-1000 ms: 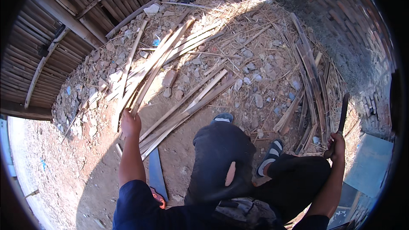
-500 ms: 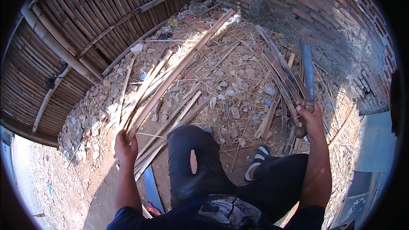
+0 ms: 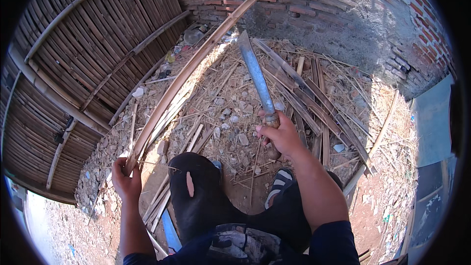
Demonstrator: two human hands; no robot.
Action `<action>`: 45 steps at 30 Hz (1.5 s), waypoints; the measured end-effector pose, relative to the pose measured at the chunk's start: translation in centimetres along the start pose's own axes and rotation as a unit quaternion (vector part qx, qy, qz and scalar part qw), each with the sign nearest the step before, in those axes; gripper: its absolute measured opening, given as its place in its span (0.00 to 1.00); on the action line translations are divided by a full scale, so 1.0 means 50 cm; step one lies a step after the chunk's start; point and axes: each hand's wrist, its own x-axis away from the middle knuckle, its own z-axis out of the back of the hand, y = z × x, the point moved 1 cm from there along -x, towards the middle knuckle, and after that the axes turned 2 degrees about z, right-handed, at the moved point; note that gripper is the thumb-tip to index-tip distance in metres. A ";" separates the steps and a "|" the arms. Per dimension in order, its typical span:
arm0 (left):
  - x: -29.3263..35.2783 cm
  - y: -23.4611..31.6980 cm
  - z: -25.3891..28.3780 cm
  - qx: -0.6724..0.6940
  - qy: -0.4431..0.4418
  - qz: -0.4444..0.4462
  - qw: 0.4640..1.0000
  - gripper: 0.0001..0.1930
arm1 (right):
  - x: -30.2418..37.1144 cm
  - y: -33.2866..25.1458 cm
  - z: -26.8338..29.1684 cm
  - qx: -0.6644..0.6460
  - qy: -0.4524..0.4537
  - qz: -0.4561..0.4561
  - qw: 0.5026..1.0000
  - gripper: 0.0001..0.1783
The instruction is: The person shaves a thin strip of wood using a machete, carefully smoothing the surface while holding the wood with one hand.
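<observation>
Fingers of my left hand (image 3: 126, 180) close round the near end of a long split bamboo strip (image 3: 182, 74). The strip slants up and away to the right, its far end raised in front of the brick wall. My right hand (image 3: 282, 135) grips a machete (image 3: 257, 74) by its handle. Its long blue-grey blade points away from me and slightly left, apart from the strip. Between my hands, my knee shows through torn dark trousers. More split bamboo pieces (image 3: 314, 99) lie in a heap beyond and right of the machete.
A slatted bamboo wall (image 3: 98, 34) rises at the left, and a brick wall (image 3: 324, 0) stands at the back. Rubble and straw cover the ground. A blue-bladed handsaw (image 3: 170, 229) lies beside my left leg. Grey-blue sheeting (image 3: 431, 118) stands at the right.
My right hand has swung the machete leftward, from over the right-hand bamboo heap to nearer the strip. The strip's far end sits higher in view, and the view has shifted.
</observation>
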 end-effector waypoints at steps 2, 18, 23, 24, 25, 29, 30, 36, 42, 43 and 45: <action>0.003 0.077 -0.042 0.039 -0.020 -0.002 0.999 0.18 | 0.017 0.006 0.023 -0.019 0.020 0.007 1.000 0.26; 0.069 0.468 -0.229 0.104 -0.234 -0.092 0.962 0.24 | 0.049 -0.011 0.154 -0.178 0.287 0.096 0.936 0.22; 0.110 0.489 -0.297 0.154 -0.258 -0.137 0.944 0.25 | 0.038 -0.022 0.174 -0.236 0.338 0.144 0.900 0.14; 0.117 0.489 -0.313 0.166 -0.260 -0.142 0.941 0.26 | 0.034 -0.024 0.176 -0.239 0.352 0.145 0.893 0.13; 0.127 0.487 -0.329 0.162 -0.281 -0.132 0.937 0.27 | 0.030 -0.025 0.177 -0.243 0.366 0.146 0.887 0.13; 0.147 0.467 -0.376 0.212 -0.360 -0.151 0.896 0.28 | 0.000 -0.044 0.183 -0.252 0.369 0.173 0.878 0.12; 0.144 0.464 -0.376 0.178 -0.383 -0.178 0.889 0.28 | -0.008 -0.053 0.187 -0.229 0.352 0.181 0.889 0.12; -0.011 0.446 -0.359 0.119 -0.540 -0.102 0.827 0.29 | -0.023 -0.045 0.168 -0.089 0.292 0.173 0.936 0.11; -0.251 0.593 -0.270 0.327 -0.370 -0.047 0.868 0.27 | -0.036 0.011 0.126 0.032 0.164 0.127 0.978 0.12; -0.284 0.621 -0.258 0.373 -0.349 -0.030 0.859 0.30 | -0.029 0.011 0.120 0.072 0.150 0.110 0.980 0.13; -0.353 0.662 -0.230 0.426 -0.309 -0.015 0.850 0.38 | -0.032 0.036 0.101 0.149 0.122 0.106 0.976 0.21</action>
